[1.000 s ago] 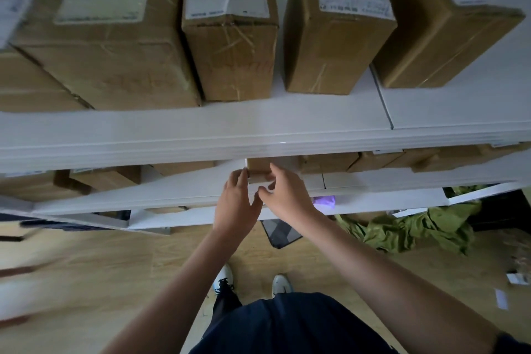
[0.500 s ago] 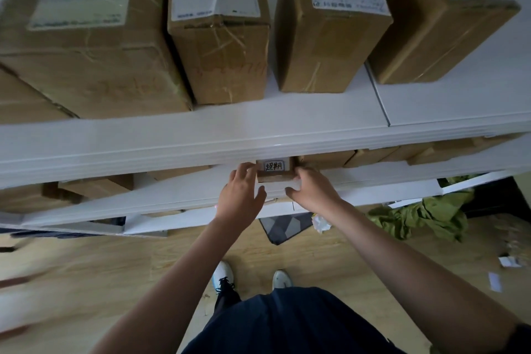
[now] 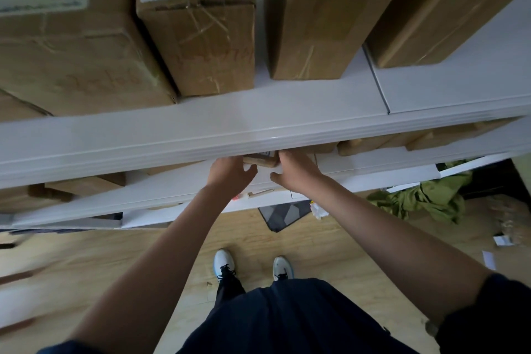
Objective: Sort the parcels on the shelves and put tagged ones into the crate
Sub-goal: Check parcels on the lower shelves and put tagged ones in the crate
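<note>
A small brown cardboard parcel sits on the second white shelf, mostly hidden beneath the front lip of the top white shelf. Only its near end shows, so its long axis cannot be told; a strip of label is just visible on its top face. The left hand holds the parcel's left side, thumb spread toward the middle and fingertips tucked under the upper shelf's lip. The right hand holds the right side, thumb stretched leftward below the parcel's front. The hands stand apart with the parcel between them; how tightly the hidden fingers curl cannot be told.

Half a second ago the parcel's front, with its handwritten tag, showed clearly below the lip; now it lies further back under it, and both hands have reached deeper in.

Four large brown cardboard boxes with white shipping labels stand on the top shelf.
</note>
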`<state>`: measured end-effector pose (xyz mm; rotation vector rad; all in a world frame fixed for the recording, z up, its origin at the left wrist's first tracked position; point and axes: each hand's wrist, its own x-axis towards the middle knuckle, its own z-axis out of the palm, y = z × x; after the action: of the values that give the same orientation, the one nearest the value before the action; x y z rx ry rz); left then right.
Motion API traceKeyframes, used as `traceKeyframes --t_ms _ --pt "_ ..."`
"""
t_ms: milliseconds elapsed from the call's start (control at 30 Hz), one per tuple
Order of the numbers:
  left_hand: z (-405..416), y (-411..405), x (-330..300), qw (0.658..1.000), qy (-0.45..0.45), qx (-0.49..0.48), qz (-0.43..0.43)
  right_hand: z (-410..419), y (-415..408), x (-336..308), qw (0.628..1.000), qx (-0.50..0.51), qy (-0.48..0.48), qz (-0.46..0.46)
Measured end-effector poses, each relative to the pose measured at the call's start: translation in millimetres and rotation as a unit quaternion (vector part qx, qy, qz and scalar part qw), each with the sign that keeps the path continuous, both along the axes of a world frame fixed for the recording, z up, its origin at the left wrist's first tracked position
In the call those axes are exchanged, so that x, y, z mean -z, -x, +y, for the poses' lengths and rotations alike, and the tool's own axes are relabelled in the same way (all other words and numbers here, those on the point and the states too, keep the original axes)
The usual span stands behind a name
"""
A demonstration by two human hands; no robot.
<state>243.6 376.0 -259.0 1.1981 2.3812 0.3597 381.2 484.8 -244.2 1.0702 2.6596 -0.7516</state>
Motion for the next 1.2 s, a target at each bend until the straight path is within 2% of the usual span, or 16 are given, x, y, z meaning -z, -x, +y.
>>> traceKeyframes --t_ms 100,300,433,667,833,967,1200 --pt "-20.0 -14.9 4.7 0.997 -0.056 -0.035 -0.037 -13.7 -9.1 4.4 1.000 -0.024 0.007 -0.007" --pt "-93.3 -56.4 19.6 0.997 -0.053 -0.018 -0.047 -43.6 -57.8 27.1 0.997 -0.050 0.049 -0.030" --pt "-90.8 -57.6 20.7 0.996 -0.060 -0.045 -0.054 -54.1 -62.4 25.5 0.997 -0.036 0.061 0.024" --pt "-72.0 -59.6 16.8 0.997 -0.032 -0.052 -0.048 -55.2 -47.3 28.5 0.998 -0.035 0.022 0.036" --pt "-87.2 -79.7 14.7 0.995 -0.084 -0.057 0.005 -59.9 -66.1 23.4 0.993 -0.079 -0.038 0.076" --pt "-98.0 -93.6 2.4 0.991 -0.120 -0.045 0.043 -68.6 -85.7 5.2 0.988 -0.075 -0.089 0.100" --pt "-119.8 -93.8 -11.1 0.989 -0.139 -0.021 0.045 -96.0 -91.3 -16.3 0.987 -0.062 -0.122 0.083"
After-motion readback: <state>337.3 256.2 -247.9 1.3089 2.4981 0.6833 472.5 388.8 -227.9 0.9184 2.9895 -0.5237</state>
